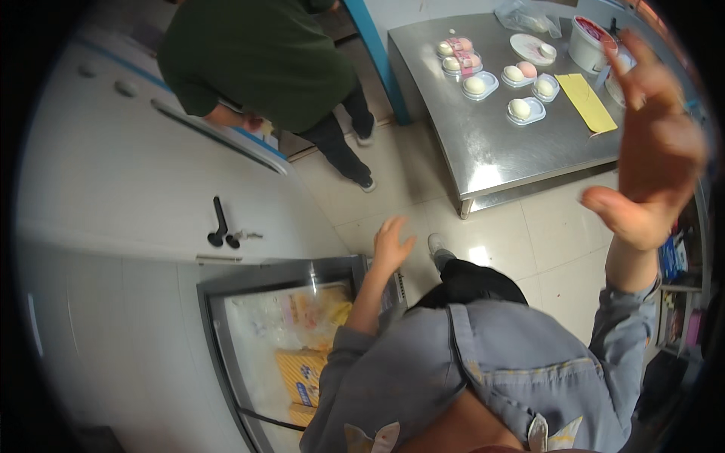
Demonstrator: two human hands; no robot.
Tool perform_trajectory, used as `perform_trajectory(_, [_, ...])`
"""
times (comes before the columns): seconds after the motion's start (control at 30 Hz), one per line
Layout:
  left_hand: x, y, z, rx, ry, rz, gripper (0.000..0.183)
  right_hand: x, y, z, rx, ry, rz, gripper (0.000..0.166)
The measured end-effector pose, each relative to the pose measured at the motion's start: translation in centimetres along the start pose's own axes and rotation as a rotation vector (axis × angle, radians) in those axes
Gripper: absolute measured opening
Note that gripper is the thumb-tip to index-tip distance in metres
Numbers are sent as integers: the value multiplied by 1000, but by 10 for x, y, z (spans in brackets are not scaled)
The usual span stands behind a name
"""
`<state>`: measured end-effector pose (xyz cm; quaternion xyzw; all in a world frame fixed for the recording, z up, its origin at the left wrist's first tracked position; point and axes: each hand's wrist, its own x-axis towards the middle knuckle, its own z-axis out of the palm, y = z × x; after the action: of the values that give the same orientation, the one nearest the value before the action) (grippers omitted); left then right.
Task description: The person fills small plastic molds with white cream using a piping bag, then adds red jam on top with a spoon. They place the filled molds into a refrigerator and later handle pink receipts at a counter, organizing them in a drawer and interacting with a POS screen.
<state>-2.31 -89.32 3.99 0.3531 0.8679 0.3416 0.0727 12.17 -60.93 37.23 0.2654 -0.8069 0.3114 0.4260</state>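
Observation:
My right hand [657,141] is raised at the right, fingers spread and holding nothing, in front of the right end of a stainless steel table [487,153]. Lower and nearer the middle, my left hand [392,243] hangs over the tiled floor with its fingers apart, also with nothing in it. On the table, round white balls [519,109] and pink ones [527,69] lie in small clear plastic trays; two packs [461,62] carry pink bands. A yellow sheet [586,103] lies beside them. Behind stand a white plate [532,49] and a white tub [592,45] with red contents.
A person in a dark green top [255,62] stands by the doorway at upper left, something small in one hand. A white door with a black handle [219,221] is at the left. Below it is a glass-topped chest freezer [238,340] containing a yellow striped box [300,376]. Shelves [679,289] stand at the right.

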Motion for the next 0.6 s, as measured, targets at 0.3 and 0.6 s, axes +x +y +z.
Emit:
perform_trajectory(0.3, [172,-135,-94,-41,-109,-320,60,109,169,20,-77,92,-144,40])
perform_trajectory(0.6, [307,-327,-150,-82,-75,-232,64,215,313,151,-28,179,-182,29])
